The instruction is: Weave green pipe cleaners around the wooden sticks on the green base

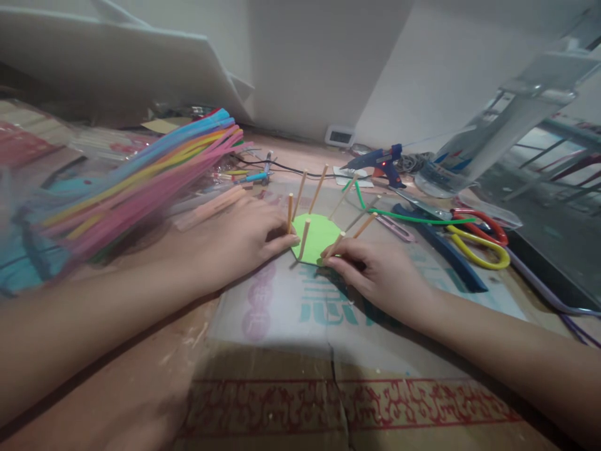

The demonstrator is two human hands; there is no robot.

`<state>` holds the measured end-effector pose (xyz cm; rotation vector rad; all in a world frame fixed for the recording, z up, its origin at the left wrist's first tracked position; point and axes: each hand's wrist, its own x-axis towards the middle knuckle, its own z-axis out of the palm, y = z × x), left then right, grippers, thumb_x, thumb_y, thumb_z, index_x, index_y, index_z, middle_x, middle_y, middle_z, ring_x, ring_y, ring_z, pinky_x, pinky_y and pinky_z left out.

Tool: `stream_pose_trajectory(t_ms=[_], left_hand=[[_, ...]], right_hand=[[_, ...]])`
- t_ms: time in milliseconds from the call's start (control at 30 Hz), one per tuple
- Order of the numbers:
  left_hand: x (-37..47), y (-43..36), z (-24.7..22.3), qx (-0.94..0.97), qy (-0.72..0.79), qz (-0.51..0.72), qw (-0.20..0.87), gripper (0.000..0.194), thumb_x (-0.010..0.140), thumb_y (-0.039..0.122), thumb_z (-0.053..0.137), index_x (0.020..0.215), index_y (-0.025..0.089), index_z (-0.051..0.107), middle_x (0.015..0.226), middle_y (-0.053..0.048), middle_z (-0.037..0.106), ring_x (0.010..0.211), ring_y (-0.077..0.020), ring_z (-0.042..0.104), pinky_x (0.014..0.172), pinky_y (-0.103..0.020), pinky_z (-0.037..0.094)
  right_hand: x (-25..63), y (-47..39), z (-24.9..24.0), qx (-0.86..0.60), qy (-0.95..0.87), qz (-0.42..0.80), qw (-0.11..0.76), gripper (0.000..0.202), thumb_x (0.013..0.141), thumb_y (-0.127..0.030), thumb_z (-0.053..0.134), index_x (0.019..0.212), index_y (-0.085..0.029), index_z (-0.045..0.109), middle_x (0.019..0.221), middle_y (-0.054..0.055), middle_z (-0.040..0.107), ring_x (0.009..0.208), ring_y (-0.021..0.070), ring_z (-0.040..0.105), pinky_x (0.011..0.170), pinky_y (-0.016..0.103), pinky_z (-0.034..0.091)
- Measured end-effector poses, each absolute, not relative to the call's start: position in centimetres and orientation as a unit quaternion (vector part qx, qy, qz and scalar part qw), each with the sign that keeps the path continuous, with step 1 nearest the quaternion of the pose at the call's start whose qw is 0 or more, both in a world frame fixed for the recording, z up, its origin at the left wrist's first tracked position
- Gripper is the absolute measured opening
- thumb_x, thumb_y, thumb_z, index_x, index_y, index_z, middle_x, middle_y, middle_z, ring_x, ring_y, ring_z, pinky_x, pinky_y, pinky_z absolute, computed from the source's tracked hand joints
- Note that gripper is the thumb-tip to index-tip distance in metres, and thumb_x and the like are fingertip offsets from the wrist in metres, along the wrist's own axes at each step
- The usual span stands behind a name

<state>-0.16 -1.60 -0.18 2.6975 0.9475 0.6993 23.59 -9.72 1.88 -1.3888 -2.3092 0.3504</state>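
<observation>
A flat lime-green disc (pixel 317 237) lies on a printed plastic sheet in front of me. Several thin wooden sticks (pixel 318 189) stand around its edge, some upright and some leaning outward. My left hand (pixel 253 228) pinches the disc's left edge between thumb and finger, close beside one upright stick (pixel 290 213). On the near right edge, the thumb and forefinger of my right hand (pixel 380 266) are closed around the base of another stick (pixel 336 243). The remaining fingers of both hands are curled and partly hidden.
Colourful pipe cleaners (pixel 154 188) lie in a bundle at left. Behind the disc sit a blue glue gun (pixel 382 163) with a lit red light and a small display (pixel 340 136). At right are scissors (pixel 479 241), a green pipe cleaner (pixel 413 218) and a large clear bottle (pixel 483 131).
</observation>
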Motion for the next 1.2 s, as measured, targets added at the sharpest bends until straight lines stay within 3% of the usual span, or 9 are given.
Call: stream_pose_trajectory(t_ms=[233,500,733,933,1200], left_hand=[[-0.21,-1.72,-0.13,0.911,0.327,0.230,0.100,0.030,0.095,0.045,0.054,0.088,0.021,0.070,0.084,-0.004,0.068,0.087,-0.0203,0.059,0.083,-0.035,0.041],[0.00,-1.81,0.03,0.910,0.331,0.228,0.101,0.027,0.094,0.042,0.055,0.085,0.020,0.069,0.083,-0.003,0.069,0.083,-0.0200,0.060,0.079,-0.035,0.041],[-0.10,-1.76,-0.21,0.912,0.328,0.229,0.094,0.028,0.096,0.043,0.054,0.088,0.022,0.070,0.084,-0.003,0.069,0.085,-0.0205,0.061,0.080,-0.036,0.041],[-0.07,-1.85,0.00,0.911,0.333,0.226,0.089,0.027,0.095,0.041,0.055,0.089,0.021,0.071,0.084,-0.003,0.070,0.085,-0.0202,0.061,0.079,-0.035,0.040],[-0.14,-1.82,-0.27,0.908,0.339,0.226,0.093,0.028,0.096,0.044,0.054,0.091,0.021,0.070,0.087,-0.004,0.069,0.087,-0.0206,0.060,0.080,-0.035,0.041]], right_hand=[[23.66,-9.73,1.81,-0.489,-0.824,0.152,0.244,0.018,0.095,-0.026,0.056,0.093,-0.021,0.073,0.089,0.002,0.078,0.076,0.0144,0.072,0.069,0.024,0.051],[23.45,-9.58,2.11,-0.522,-0.790,0.201,0.252,0.017,0.093,-0.025,0.058,0.090,-0.022,0.074,0.085,0.001,0.078,0.055,0.0107,0.063,0.055,0.024,0.047],[23.54,-9.45,2.20,-0.523,-0.790,0.198,0.250,0.017,0.092,-0.025,0.059,0.090,-0.021,0.075,0.085,0.001,0.077,0.060,0.0115,0.066,0.058,0.023,0.047],[23.62,-9.73,2.13,-0.538,-0.767,0.215,0.275,0.027,0.089,-0.032,0.065,0.110,-0.018,0.071,0.065,-0.001,0.071,0.048,0.0110,0.057,0.049,0.022,0.042],[23.49,-9.63,1.94,-0.551,-0.773,0.196,0.245,0.019,0.092,-0.034,0.061,0.098,-0.020,0.073,0.079,0.003,0.076,0.062,0.0143,0.065,0.057,0.025,0.045]])
